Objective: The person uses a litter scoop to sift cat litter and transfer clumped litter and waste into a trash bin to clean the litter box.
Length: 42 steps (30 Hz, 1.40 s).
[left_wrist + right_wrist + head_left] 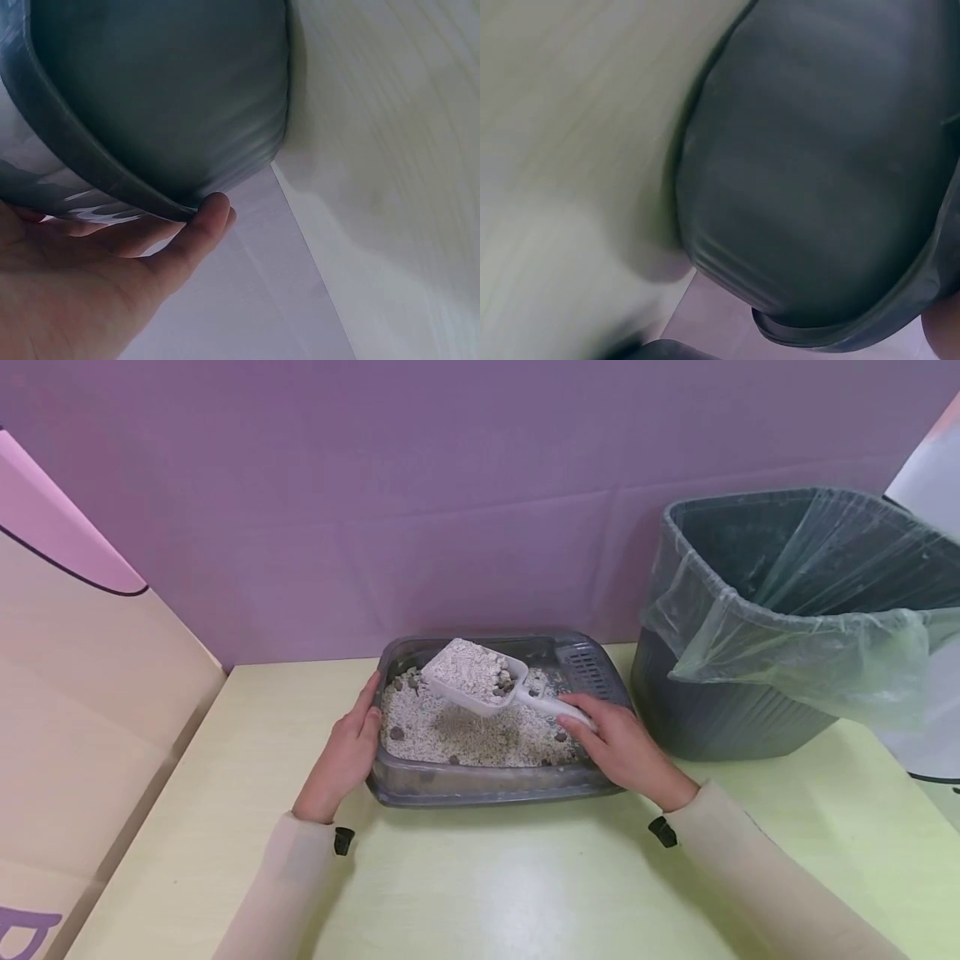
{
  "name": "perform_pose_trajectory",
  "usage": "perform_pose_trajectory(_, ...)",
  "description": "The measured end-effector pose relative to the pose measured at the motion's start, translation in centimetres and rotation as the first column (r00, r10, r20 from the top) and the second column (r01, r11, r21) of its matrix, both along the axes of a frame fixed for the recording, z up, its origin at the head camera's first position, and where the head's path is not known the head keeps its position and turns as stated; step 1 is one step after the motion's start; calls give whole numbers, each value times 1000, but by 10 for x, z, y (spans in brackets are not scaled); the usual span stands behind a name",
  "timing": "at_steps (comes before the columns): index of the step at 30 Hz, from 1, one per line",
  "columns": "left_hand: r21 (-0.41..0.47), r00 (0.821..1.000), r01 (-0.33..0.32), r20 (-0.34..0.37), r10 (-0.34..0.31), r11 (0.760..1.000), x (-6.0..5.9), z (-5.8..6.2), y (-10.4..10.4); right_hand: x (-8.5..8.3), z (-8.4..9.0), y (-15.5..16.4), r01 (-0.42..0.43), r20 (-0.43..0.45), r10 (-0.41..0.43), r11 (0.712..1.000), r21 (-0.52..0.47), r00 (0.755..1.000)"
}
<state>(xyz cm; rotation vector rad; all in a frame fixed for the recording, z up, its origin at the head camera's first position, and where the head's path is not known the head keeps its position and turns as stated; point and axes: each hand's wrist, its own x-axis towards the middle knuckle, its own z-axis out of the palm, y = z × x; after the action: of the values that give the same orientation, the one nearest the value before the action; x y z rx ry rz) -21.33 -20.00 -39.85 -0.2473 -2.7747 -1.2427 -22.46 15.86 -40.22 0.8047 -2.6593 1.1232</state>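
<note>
The right hand [626,747] gripped the handle of a white scoop [480,681], fingers curled round it, and held the scoop bowl just above the litter [465,735] in a grey tray [487,781] that sat on a pale yellow-green table [487,877]. The scoop was heaped with pale grains and a few dark lumps, and it tilted slightly, handle end lower. The left hand [345,756] lay against the tray's left side, fingers fairly straight along the wall and thumb at the rim; in the left wrist view the thumb [199,229] touched under the tray's lip [97,176]. A grey bin [750,635] lined with a clear bag [787,652] stood to the right of the tray, near but apart from it. To do this step well, the scoop seemingly wanted levelling, since a heaped load on a slant could spill over the tray edge. A gentle shake above the tray would probably let loose grains fall back while the lumps stayed. The left hand's bracing looked useful, as it likely kept the light tray from sliding. The right wrist view showed only the tray's underside [817,187] and the table, not the grip itself.
</note>
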Motion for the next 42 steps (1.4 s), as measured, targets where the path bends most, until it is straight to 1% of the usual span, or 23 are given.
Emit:
perform_pose_trajectory(4, 6, 1000, 1, 5, -1, 1000, 0, -1, 1, 1, -1, -1, 33, -58, -33, 999, -3, 998)
perform_pose_trajectory(7, 9, 1000, -3, 9, 3, 1000, 0, -2, 0, 2, 1, -1, 43, -91, -41, 999, 14, 995)
perform_pose_trajectory(15, 10, 1000, -3, 7, 3, 1000, 0, -3, -1, 8, 15, 2, 50, -122, -46, 998, 24, 991)
perform_pose_trajectory(19, 10, 1000, 0, -1, 0, 1000, 0, -3, -1, 9, 19, 3, 38, -142, -34, 999, 26, 989)
perform_pose_trajectory(24, 2, 1000, 2, -17, -2, 1000, 0, -3, -2, 10, 23, 4, 5, -119, -2, 1000, 26, 993)
perform_pose_trajectory(32, 11, 1000, -3, -2, 3, 1000, 0, -2, -1, 9, 23, 5, -42, -117, 46, 999, 34, 992)
perform_pose_trajectory(35, 12, 1000, -9, 6, 9, 1000, 0, -2, -1, 8, 22, 5, -56, -90, 59, 998, 28, 994)
perform_pose_trajectory(38, 9, 1000, -11, -4, 11, 1000, 0, -3, -1, 7, 21, 4, -67, -62, 68, 997, 27, 996)
perform_pose_trajectory(42, 13, 1000, -10, -11, 10, 1000, 0, -4, -1, 6, 18, 5, -68, -53, 69, 997, 23, 996)
